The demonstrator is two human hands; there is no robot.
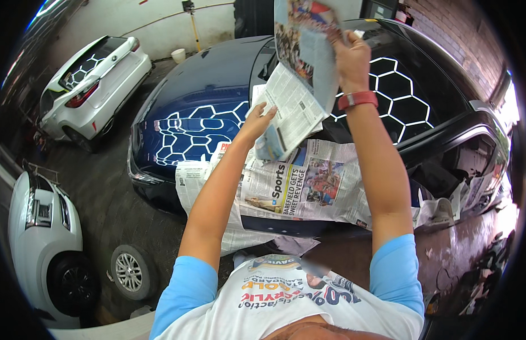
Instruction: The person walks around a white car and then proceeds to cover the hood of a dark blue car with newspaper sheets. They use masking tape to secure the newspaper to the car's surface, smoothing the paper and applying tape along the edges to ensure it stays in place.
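Note:
My right hand (349, 54), with a red band at the wrist, is raised and grips the top edge of a folded newspaper sheet (300, 79). My left hand (258, 123) holds the lower part of the same sheet. The paper hangs tilted over a dark blue car (206, 85). More newspaper sheets (297, 190) lie spread and draped across the car's side just below my hands.
The car's glossy bonnet and windscreen mirror hexagonal ceiling lights. A white car (96, 82) stands at the back left. Another white car (39, 221) is at the near left, with a loose wheel (130, 272) on the floor beside it. A brick wall (455, 34) runs along the right.

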